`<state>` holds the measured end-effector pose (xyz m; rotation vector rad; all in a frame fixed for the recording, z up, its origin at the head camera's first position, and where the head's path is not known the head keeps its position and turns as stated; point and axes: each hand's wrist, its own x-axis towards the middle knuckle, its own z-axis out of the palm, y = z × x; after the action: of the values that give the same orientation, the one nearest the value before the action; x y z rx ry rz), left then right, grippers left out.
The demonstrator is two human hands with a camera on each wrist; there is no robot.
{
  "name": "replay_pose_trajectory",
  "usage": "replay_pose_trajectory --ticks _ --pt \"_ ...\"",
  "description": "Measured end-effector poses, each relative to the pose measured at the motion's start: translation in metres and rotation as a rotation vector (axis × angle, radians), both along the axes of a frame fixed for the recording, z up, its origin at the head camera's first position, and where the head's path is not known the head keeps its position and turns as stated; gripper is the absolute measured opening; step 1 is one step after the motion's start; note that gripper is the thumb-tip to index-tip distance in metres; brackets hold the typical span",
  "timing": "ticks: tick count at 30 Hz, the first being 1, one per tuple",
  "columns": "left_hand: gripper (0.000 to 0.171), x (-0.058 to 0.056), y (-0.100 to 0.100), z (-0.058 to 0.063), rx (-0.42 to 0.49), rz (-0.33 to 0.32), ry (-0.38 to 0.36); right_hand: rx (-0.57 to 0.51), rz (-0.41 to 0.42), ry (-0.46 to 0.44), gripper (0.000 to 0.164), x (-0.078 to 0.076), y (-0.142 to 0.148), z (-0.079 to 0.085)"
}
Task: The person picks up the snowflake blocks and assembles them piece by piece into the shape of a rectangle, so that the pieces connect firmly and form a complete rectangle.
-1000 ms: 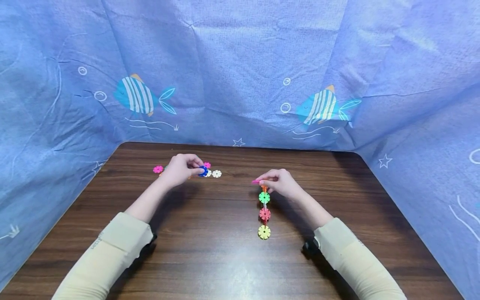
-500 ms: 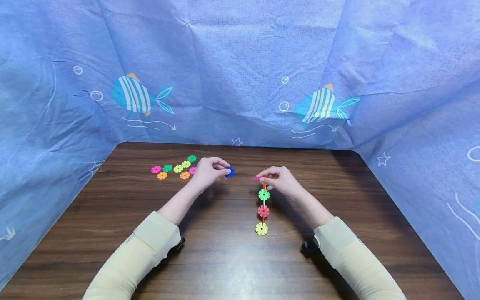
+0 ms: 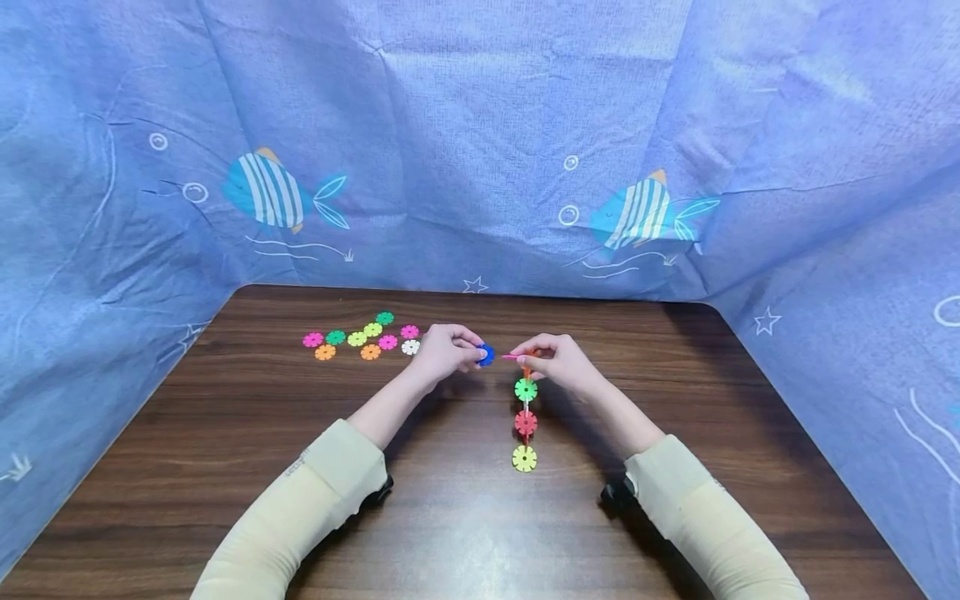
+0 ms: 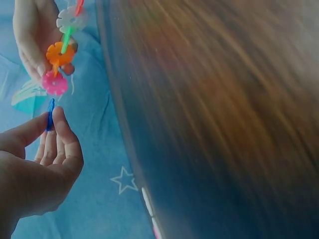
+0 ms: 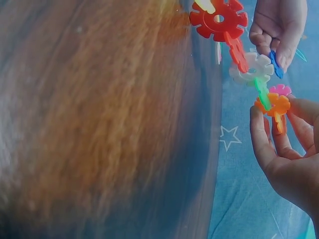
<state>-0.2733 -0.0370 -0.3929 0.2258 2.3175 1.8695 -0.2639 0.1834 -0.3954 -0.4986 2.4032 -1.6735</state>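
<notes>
two rolled cream sleeves, the left point(image 3: 300, 504) at lower left of centre and the right point(image 3: 705, 517) at lower right, come in over a dark wood-grained table point(image 3: 465, 500). a black device sits just under each cuff, the left one point(image 3: 380, 492) and the right one point(image 3: 617, 495).

right of centre a chain of notched discs point(image 3: 526, 417) runs up the frame: a yellow disc point(image 3: 524, 458) lowest, then a red disc point(image 3: 527, 424), a green disc point(image 3: 526, 390), and orange under the fingers. its far end is a pink disc point(image 3: 509, 357), seen edge-on. the right hand point(image 3: 562, 364) grips the chain at this orange and pink end, fingers curled.

just left of it, the left hand point(image 3: 444, 354) pinches a blue disc point(image 3: 487, 355) between thumb and fingers; the wrist views show it near the pink disc, a small gap between.

left of centre lie loose discs point(image 3: 357, 338), pink, green, orange, yellow and white, flat on the wood.

behind, filling the upper frame, hangs a blue curtain point(image 3: 465, 125) with two striped fish, one upper left point(image 3: 266, 190), one upper right point(image 3: 637, 212).
</notes>
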Motion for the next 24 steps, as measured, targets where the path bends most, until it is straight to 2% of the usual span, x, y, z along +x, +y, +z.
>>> replay_pose_trajectory --ticks 6,15,24 --pt "0.015 0.000 0.006 0.000 -0.026 0.023 -0.017 0.026 -0.006 0.023 0.023 -0.001 0.000 -0.002" --pt "0.017 -0.001 0.011 -0.002 -0.042 0.010 -0.038 0.012 0.006 0.083 0.019 -0.002 0.001 -0.004" --pt "0.016 0.002 0.015 -0.001 -0.009 0.028 -0.036 -0.079 -0.001 0.038 0.021 -0.002 -0.001 -0.005"
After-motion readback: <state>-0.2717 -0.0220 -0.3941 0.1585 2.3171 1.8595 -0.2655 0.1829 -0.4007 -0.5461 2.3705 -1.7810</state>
